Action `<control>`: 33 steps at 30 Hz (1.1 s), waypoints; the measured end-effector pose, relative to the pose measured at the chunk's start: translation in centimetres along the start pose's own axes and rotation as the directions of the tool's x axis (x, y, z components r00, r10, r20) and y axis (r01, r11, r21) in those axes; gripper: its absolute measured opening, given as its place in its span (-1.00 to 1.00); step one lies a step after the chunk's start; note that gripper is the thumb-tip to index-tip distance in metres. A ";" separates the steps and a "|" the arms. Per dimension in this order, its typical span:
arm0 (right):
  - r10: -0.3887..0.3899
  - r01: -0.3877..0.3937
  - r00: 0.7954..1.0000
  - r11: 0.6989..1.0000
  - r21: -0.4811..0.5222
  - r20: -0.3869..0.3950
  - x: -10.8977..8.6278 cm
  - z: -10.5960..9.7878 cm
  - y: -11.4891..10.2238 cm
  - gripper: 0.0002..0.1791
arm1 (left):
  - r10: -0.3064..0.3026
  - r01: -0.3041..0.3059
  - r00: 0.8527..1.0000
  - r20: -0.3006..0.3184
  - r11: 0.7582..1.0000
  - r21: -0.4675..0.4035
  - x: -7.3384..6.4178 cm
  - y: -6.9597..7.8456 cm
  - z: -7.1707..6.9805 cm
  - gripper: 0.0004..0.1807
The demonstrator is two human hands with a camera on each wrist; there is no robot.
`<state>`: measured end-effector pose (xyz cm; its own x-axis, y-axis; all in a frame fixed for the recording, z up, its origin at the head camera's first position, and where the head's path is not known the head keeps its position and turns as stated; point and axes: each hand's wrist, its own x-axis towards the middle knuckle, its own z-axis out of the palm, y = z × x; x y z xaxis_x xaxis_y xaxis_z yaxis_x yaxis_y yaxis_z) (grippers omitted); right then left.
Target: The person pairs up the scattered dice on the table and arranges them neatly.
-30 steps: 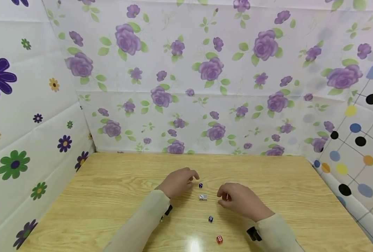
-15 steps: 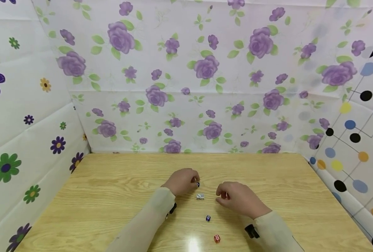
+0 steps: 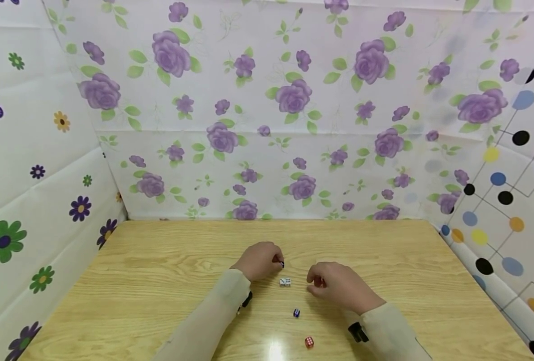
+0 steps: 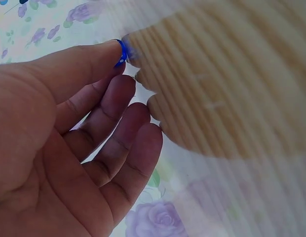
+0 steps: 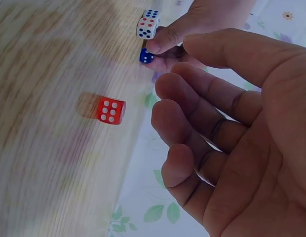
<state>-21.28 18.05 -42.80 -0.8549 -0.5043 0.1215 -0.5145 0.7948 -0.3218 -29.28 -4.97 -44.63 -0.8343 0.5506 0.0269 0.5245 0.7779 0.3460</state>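
My left hand [image 3: 258, 261] pinches a blue die [image 4: 121, 53] with white pips between thumb and index finger, low over the table, its other fingers bent loosely. Just nearer in the head view, two white dice [image 3: 285, 282] sit side by side. My right hand [image 3: 341, 286] hovers to their right, fingers loosely curved and holding nothing. In the right wrist view, a red die [image 5: 111, 110] with white pips rests on the table off those fingertips; the right hand hides this spot in the head view.
Closer to me on the wooden table [image 3: 172, 250] lie another blue die [image 3: 296, 313] and a red die [image 3: 309, 342]. A cloth with purple roses [image 3: 294, 98] hangs behind the table's back edge, and patterned cloths flank both sides.
My left hand has reached slightly right and down, and thumb and index finger have come together on the blue die. The right hand stays nearly still. The head view has shifted a little.
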 end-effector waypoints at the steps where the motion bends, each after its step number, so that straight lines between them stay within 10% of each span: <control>1: 0.000 0.000 1.000 1.000 0.002 0.001 0.0 0.0 -0.1 -0.89 | -0.002 0.002 1.000 0.000 1.000 0.002 0.0 0.0 0.0 -0.92; 12: -0.039 0.033 0.996 0.997 0.074 0.076 0.5 0.5 -0.5 -0.90 | -0.006 0.006 1.000 -0.023 1.000 0.016 -0.7 0.0 -0.6 -0.93; 33: -0.303 0.244 0.922 0.938 0.247 0.242 0.5 1.9 -1.4 -0.81 | -0.013 0.009 0.992 -0.125 0.999 -0.031 -3.4 -0.6 -2.1 -0.91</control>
<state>-20.82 16.04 -44.12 -0.6161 -0.7875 -0.0174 -0.6748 0.5391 -0.5040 -27.16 -7.97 -42.95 -0.8555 0.4987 0.1395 0.5117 0.7730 0.3750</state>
